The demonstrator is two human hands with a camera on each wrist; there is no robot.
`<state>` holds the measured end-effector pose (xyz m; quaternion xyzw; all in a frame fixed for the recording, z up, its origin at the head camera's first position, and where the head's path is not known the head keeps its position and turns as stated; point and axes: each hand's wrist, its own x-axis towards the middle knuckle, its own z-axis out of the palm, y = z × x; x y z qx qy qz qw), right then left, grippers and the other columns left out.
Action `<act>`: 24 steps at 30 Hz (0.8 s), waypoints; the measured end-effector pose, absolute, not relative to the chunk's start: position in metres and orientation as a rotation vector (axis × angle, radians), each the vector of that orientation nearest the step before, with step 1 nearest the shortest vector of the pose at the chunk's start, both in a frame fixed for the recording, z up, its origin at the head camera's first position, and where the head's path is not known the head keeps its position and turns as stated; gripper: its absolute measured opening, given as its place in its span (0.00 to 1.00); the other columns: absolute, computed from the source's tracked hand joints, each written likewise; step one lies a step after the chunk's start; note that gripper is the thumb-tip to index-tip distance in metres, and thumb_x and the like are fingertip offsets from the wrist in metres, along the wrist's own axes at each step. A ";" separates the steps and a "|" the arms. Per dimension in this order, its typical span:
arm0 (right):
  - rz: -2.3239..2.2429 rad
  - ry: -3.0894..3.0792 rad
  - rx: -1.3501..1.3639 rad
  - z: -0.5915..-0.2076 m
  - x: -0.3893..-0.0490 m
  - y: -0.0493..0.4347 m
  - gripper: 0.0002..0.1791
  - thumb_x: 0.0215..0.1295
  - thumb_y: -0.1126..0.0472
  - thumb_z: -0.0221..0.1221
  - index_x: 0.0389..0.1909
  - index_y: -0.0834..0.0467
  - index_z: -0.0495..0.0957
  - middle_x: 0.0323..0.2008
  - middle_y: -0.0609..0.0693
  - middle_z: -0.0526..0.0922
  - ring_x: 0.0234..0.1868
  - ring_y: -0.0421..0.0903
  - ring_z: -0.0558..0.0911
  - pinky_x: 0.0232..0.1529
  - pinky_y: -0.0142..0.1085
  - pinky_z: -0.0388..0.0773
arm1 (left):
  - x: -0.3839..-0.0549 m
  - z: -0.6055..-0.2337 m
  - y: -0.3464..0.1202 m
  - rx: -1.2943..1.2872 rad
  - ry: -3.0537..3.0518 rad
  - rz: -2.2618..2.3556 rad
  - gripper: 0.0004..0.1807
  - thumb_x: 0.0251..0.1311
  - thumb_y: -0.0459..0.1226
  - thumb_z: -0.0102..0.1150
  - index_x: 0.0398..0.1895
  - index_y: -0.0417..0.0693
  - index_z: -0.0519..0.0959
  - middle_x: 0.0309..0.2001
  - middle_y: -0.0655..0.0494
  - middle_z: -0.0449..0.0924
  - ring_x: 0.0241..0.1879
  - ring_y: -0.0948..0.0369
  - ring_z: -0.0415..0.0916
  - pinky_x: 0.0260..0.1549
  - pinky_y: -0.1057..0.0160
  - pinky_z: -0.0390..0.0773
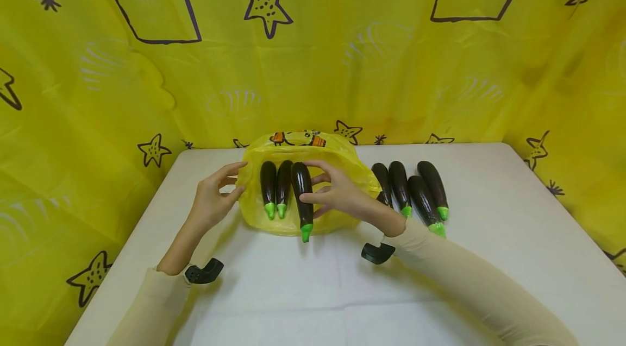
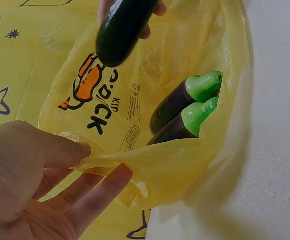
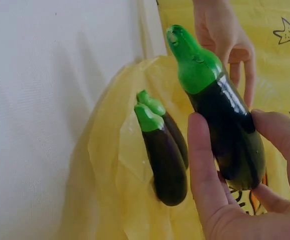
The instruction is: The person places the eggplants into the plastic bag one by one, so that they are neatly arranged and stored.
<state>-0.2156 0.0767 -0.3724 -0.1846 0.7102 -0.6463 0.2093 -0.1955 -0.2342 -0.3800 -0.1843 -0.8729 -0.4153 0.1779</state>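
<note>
My right hand [image 1: 337,191] grips a dark eggplant [image 1: 302,194] with a green stem end, thumb on one side and fingers on the other. It hangs over the mouth of a yellow plastic bag [image 1: 337,224] printed with orange and black. At the bag's left rim, my left hand [image 2: 60,185] pinches the film between thumb and fingers, holding the mouth wide. Two more eggplants [image 3: 163,165] lie side by side inside the bag, green ends toward me; the left wrist view shows them partly hidden behind the near film.
Right of the bag, several eggplants [image 1: 424,199] lie on the white table [image 1: 293,291], partly behind my right forearm. A yellow curtain [image 1: 313,80] with drawn stars stands behind the table and along its sides. Dark wrist cameras [image 1: 204,271] sit on both wrists.
</note>
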 end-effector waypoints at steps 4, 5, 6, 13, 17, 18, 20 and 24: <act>-1.787 2.001 -0.429 -0.378 -0.223 0.069 0.47 0.63 0.65 0.72 0.78 0.45 0.59 0.64 0.64 0.69 0.39 0.61 0.87 0.39 0.58 0.87 | -0.196 -0.380 -0.234 -0.527 -2.466 -1.176 0.30 0.59 0.19 0.67 0.66 0.42 0.78 0.62 0.41 0.79 0.51 0.42 0.83 0.45 0.42 0.86; -1.783 2.011 -0.406 -0.378 -0.224 0.067 0.47 0.63 0.64 0.72 0.78 0.45 0.59 0.64 0.64 0.69 0.38 0.63 0.87 0.39 0.58 0.87 | -0.196 -0.381 -0.235 -0.528 -2.466 -1.175 0.30 0.59 0.19 0.67 0.66 0.42 0.78 0.62 0.41 0.79 0.51 0.42 0.83 0.45 0.42 0.86; -1.781 2.018 -0.383 -0.378 -0.226 0.065 0.47 0.62 0.64 0.72 0.78 0.44 0.59 0.64 0.64 0.69 0.38 0.63 0.88 0.40 0.58 0.87 | -0.196 -0.381 -0.235 -0.525 -2.467 -1.171 0.31 0.59 0.19 0.67 0.66 0.42 0.78 0.62 0.41 0.79 0.51 0.42 0.83 0.44 0.43 0.86; -1.778 2.048 -0.254 -0.376 -0.238 0.055 0.46 0.63 0.65 0.71 0.78 0.44 0.59 0.64 0.65 0.68 0.43 0.57 0.87 0.40 0.55 0.88 | -0.196 -0.380 -0.235 -0.512 -2.480 -1.158 0.31 0.59 0.20 0.67 0.66 0.43 0.78 0.62 0.42 0.80 0.51 0.43 0.83 0.41 0.47 0.88; -1.785 2.074 -0.165 -0.375 -0.244 0.051 0.47 0.63 0.65 0.71 0.78 0.45 0.58 0.62 0.65 0.70 0.45 0.55 0.86 0.38 0.52 0.88 | -0.196 -0.380 -0.236 -0.517 -2.475 -1.155 0.31 0.59 0.20 0.67 0.66 0.43 0.78 0.63 0.42 0.79 0.51 0.43 0.84 0.43 0.46 0.87; -1.786 2.081 -0.147 -0.375 -0.246 0.050 0.47 0.62 0.65 0.72 0.78 0.46 0.58 0.62 0.65 0.70 0.45 0.55 0.86 0.37 0.51 0.89 | -0.197 -0.381 -0.236 -0.518 -2.472 -1.156 0.31 0.59 0.20 0.67 0.66 0.43 0.78 0.63 0.42 0.79 0.51 0.43 0.84 0.44 0.44 0.87; -1.786 2.098 -0.116 -0.375 -0.248 0.049 0.48 0.62 0.65 0.72 0.79 0.47 0.57 0.61 0.65 0.72 0.44 0.55 0.86 0.37 0.50 0.89 | -0.197 -0.381 -0.236 -0.523 -2.468 -1.159 0.31 0.59 0.20 0.67 0.66 0.43 0.78 0.63 0.42 0.79 0.50 0.42 0.83 0.43 0.44 0.87; -1.776 2.117 -0.070 -0.375 -0.252 0.046 0.49 0.62 0.64 0.72 0.79 0.48 0.57 0.60 0.65 0.73 0.42 0.54 0.87 0.37 0.49 0.89 | -0.197 -0.381 -0.236 -0.532 -2.459 -1.165 0.31 0.58 0.19 0.67 0.66 0.42 0.78 0.62 0.41 0.79 0.50 0.41 0.83 0.43 0.41 0.86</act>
